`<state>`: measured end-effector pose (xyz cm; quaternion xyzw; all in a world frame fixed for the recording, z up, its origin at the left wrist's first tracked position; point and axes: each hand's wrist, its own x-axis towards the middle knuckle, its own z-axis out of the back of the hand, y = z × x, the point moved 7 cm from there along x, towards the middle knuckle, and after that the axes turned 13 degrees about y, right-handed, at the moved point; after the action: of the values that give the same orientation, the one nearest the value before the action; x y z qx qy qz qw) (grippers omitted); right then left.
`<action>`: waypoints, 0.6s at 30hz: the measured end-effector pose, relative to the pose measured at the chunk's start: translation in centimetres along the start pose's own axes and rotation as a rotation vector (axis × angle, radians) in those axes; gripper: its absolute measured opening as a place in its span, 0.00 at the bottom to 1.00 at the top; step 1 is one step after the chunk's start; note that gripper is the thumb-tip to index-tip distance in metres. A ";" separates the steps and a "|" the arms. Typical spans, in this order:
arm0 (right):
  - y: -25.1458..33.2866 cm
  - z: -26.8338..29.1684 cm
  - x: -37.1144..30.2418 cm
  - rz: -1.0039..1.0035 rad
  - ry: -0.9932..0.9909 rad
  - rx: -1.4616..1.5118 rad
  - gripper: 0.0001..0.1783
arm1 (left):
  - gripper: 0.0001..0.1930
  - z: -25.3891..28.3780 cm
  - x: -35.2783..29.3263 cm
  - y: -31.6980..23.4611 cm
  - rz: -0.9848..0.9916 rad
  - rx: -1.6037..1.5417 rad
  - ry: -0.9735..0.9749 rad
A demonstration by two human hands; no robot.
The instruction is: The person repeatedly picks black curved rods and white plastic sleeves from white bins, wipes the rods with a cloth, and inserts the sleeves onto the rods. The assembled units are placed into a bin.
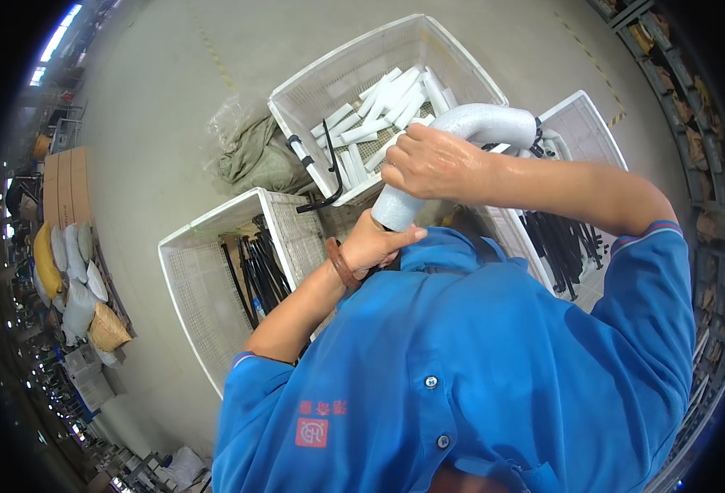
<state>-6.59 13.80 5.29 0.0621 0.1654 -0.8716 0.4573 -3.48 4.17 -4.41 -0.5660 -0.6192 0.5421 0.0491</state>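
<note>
1. I wear this view on my head, as the left lens of a side-by-side pair; it faces steeply down my front, upright and unmirrored.
2. My blue short-sleeved shirt (502,345) fills the lower part, closest to the lens; my left hand (372,245) and right hand (436,166) sit farther off, near the middle.
3. Beyond them, I look from above into the white mesh crate (330,89), with the concrete floor (149,123) around it.
4. The fisheye reaches wide: the storage rack (667,74) curves along the right edge, the sacks (75,253) lie far off at left, and black rounds the corners.
</note>
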 end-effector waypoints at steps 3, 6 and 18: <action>2.7 1.1 -0.2 0.031 -0.397 -0.092 0.10 | 0.07 0.9 0.6 -0.6 -0.033 -0.043 0.138; 3.4 0.3 1.9 -0.047 -0.358 0.015 0.07 | 0.07 1.4 0.2 -0.7 0.015 0.019 0.022; 0.0 -5.1 0.6 -0.019 0.711 0.694 0.18 | 0.15 -1.0 3.6 -0.8 -0.188 0.441 0.301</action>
<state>-7.18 15.09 0.41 0.5027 0.0118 -0.8043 0.3167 -4.63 7.66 -5.42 -0.5557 -0.5218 0.5666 0.3128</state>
